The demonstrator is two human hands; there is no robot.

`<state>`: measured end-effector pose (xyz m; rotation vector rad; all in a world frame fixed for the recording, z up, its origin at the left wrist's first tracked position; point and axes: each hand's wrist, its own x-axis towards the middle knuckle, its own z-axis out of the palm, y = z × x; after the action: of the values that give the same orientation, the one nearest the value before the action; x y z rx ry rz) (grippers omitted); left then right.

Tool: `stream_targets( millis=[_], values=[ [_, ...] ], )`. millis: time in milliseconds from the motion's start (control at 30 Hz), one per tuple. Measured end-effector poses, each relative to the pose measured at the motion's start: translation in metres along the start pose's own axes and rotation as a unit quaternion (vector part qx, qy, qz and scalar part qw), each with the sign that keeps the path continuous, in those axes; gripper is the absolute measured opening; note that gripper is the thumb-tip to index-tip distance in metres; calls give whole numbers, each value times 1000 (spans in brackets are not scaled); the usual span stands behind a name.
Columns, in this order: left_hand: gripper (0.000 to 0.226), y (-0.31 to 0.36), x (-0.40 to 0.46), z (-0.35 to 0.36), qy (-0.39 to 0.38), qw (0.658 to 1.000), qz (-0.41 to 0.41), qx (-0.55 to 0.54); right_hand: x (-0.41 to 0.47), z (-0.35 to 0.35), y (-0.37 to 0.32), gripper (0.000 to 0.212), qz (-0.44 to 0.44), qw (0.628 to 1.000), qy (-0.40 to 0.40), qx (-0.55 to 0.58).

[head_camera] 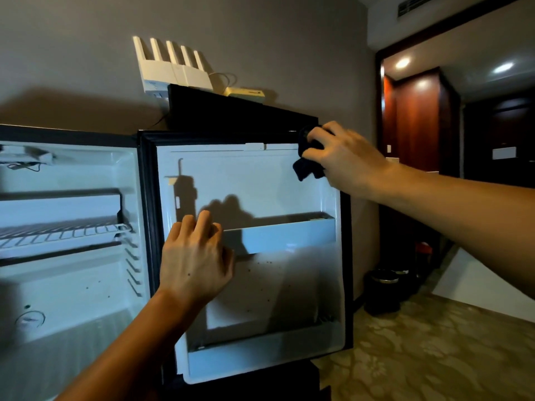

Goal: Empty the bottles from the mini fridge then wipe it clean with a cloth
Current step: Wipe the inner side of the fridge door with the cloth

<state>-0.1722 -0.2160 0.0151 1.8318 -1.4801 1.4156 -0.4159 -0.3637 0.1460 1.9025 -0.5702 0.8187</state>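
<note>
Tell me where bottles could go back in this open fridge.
Free: the wire shelf, the floor under it, and the lower door bin. The middle door bin is free right of the left hand. Crowded: the door's top corner, where the right hand holds the cloth.

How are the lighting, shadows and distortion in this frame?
Head view: dim room; the fridge door liner lit bluish, with hard shadows of the left hand across it; the dark cloth in the right hand shows no detail; wide-angle bending at edges.
</note>
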Motion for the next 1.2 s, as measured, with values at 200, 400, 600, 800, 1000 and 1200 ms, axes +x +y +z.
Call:
stream_targets(
  millis=[200, 400, 600, 800, 1000, 1200],
  values=[
    [36, 14, -14, -7, -27, 998, -52, -10, -18, -15, -14, 40, 158, 958, 18, 238],
    [44, 32, -36, -11, -20, 992, -74, -103, -19, -30, -28, 25, 268, 859, 12, 437],
    [51, 65, -46, -38, -23, 925, -37, -377, -41, -32, -63, 29, 328, 600, -85, 724],
    [71, 94, -49, -49, -96, 726, -171, -659, -78, -34, -111, 45, 360, 366, -121, 849],
    [62, 111, -67, -42, -92, 654, -211, -720, -107, -36, -140, 35, 414, 281, -111, 859],
    [59, 119, -78, -38, -74, 669, -234, -701, -123, -31, -159, 29, 404, 299, -132, 854]
  ],
)
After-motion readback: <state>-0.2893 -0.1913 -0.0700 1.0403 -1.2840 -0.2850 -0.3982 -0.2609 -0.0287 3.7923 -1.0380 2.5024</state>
